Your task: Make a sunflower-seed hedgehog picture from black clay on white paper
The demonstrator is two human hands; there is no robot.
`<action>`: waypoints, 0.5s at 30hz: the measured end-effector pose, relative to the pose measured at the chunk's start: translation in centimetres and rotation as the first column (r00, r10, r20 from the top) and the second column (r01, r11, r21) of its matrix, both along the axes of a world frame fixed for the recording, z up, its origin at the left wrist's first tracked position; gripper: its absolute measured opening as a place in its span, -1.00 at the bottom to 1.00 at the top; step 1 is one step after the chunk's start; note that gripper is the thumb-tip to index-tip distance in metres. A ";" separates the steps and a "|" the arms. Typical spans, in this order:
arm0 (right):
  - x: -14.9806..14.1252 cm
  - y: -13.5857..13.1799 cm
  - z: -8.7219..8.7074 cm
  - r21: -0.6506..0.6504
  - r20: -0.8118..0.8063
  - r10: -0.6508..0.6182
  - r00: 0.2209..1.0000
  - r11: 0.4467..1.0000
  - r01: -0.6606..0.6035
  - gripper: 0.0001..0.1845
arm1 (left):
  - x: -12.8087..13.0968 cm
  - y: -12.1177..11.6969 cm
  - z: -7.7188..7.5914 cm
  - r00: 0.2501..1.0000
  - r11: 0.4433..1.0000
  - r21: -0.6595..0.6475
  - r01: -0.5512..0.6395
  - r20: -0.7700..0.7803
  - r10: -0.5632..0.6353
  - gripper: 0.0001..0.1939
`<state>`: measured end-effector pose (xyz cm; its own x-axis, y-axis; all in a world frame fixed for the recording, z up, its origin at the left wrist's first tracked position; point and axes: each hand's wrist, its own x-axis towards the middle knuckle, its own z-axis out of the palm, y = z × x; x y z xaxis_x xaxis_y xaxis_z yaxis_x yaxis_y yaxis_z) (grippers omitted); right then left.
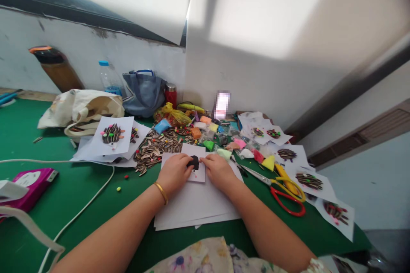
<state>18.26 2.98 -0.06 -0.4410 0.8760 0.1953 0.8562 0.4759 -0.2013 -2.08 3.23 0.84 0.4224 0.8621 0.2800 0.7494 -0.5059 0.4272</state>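
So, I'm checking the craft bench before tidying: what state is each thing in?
Left hand: fingers against the black piece.
Right hand: fingers against the same piece.
Scissors: lying flat, unheld.
Water bottle: capped, standing.
Sunflower seeds: loose, heaped.
Cloth tote bag: slumped.

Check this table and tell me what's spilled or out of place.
A heap of loose sunflower seeds lies directly on the papers and the green table, with no container around it. Two small coloured balls sit apart on the bare green surface, left of the left hand, looking dropped.
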 end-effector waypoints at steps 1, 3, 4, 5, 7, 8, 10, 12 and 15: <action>0.0 0.0 0.0 0.000 0.011 0.000 1.000 1.000 0.000 -0.55 | 0.0 0.0 0.0 1.000 1.000 0.002 0.002 -0.001 -0.002 -0.80; -0.1 -0.1 0.1 0.003 0.045 -0.004 0.999 1.000 0.004 -0.60 | 0.0 0.1 -0.1 1.000 1.000 0.012 0.005 -0.008 -0.005 -0.80; -0.2 -0.1 0.1 0.007 0.059 -0.009 0.998 1.000 0.008 -0.62 | 0.0 0.1 -0.1 1.000 1.000 0.019 0.006 -0.012 -0.006 -0.80; -0.3 -0.2 0.2 0.010 0.069 -0.013 0.998 1.000 0.012 -0.62 | 0.0 0.1 -0.2 1.000 1.000 0.025 0.007 -0.016 -0.007 -0.80; -0.4 -0.2 0.3 0.009 0.072 -0.020 0.997 1.000 0.019 -0.60 | 0.0 0.2 -0.2 1.000 0.999 0.034 0.010 -0.019 -0.009 -0.81; -0.4 -0.2 0.3 0.005 0.072 -0.020 0.997 1.000 0.020 -0.59 | 0.0 0.2 -0.2 1.000 0.999 0.038 0.010 -0.019 -0.009 -0.81; -0.5 -0.2 0.3 -0.002 0.071 -0.018 0.997 1.000 0.018 -0.58 | 0.0 0.2 -0.2 1.000 0.999 0.040 0.012 -0.019 -0.011 -0.82; -0.3 -0.1 0.1 -0.003 0.051 -0.013 0.999 1.000 0.013 -0.58 | 0.0 0.1 -0.1 1.000 0.999 0.035 0.010 -0.021 -0.010 -0.81; 0.7 0.3 -0.1 0.028 -0.052 -0.008 0.999 1.000 0.009 -0.52 | 0.0 0.1 0.0 1.000 1.000 0.028 0.005 -0.020 -0.005 -0.81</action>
